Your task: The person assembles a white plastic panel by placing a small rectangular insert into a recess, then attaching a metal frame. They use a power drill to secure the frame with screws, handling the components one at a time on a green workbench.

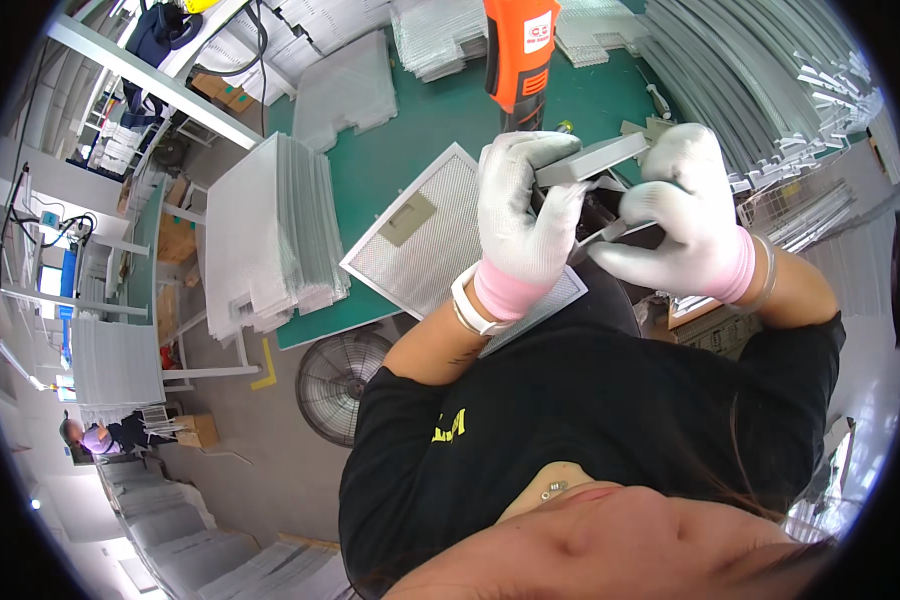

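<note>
Close by left hand, orange tool

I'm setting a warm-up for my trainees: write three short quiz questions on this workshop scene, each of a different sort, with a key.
1. What colour is the top of the table under the mesh panel?
2. Which wrist wears the broad white band? A) left B) right
3. True or false: one of the wearer's hands is bare.

Key:
1. Green.
2. A.
3. False: the left hand and the right hand are both gloved in white.
</note>
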`<state>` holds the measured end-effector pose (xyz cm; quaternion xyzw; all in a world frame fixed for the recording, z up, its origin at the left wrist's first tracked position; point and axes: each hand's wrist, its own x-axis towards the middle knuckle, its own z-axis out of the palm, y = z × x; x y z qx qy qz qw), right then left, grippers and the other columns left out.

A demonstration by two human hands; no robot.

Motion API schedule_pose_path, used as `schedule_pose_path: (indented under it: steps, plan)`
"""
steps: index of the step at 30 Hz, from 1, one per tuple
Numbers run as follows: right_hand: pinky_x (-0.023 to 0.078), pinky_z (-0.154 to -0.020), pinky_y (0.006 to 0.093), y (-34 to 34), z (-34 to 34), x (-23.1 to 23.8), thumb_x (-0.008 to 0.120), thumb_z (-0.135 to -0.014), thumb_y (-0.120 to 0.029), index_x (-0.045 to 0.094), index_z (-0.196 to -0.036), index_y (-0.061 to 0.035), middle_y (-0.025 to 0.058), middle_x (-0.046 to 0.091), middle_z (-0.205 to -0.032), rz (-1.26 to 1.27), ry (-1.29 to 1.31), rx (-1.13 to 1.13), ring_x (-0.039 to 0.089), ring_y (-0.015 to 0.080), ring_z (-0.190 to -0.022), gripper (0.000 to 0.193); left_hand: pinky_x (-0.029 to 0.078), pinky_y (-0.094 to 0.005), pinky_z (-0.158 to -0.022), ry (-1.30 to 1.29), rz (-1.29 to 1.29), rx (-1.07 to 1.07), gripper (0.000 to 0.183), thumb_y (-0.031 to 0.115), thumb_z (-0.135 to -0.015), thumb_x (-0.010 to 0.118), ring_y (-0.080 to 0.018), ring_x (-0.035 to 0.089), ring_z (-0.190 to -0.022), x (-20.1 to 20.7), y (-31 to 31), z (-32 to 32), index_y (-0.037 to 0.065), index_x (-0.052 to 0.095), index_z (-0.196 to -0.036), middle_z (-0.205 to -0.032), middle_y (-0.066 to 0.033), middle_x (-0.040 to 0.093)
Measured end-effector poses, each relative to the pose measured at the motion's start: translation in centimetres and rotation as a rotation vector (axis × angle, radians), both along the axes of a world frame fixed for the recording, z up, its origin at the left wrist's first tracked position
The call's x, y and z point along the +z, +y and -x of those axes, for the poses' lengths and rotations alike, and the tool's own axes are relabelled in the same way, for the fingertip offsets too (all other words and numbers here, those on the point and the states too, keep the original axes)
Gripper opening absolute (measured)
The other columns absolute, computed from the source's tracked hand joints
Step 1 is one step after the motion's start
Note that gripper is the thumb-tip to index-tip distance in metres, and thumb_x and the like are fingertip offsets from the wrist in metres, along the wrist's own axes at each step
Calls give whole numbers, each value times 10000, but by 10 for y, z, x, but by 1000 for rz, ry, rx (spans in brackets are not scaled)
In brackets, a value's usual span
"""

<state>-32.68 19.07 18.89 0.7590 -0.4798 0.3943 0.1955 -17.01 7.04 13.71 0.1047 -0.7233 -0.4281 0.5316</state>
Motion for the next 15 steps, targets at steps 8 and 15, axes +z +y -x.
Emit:
schedule_pose_path:
  steps: [8, 15]
  plan:
    - [500, -621, 286, 9, 15, 7, 644, -928, -408, 582, -1143, -7, 90, 650, -853, -1024, -861, -115, 606, 139, -685, 459, 455, -401, -933, -7, 58, 22, 285, 146, -842, 727, -312, 590, -1007, -3, 1, 1, 25, 664, -1092, -1080, -126, 646]
    - [489, -608, 240, -7, 6, 30, 622, -950, -388, 633, -1159, -24, 50, 641, -845, -1423, -1122, 49, 574, 104, -655, 420, 439, -402, -937, -2, 150, 52, 304, 205, -864, 739, -304, 577, -1015, -9, -1, 7, 31, 652, -1098, -1079, -114, 644]
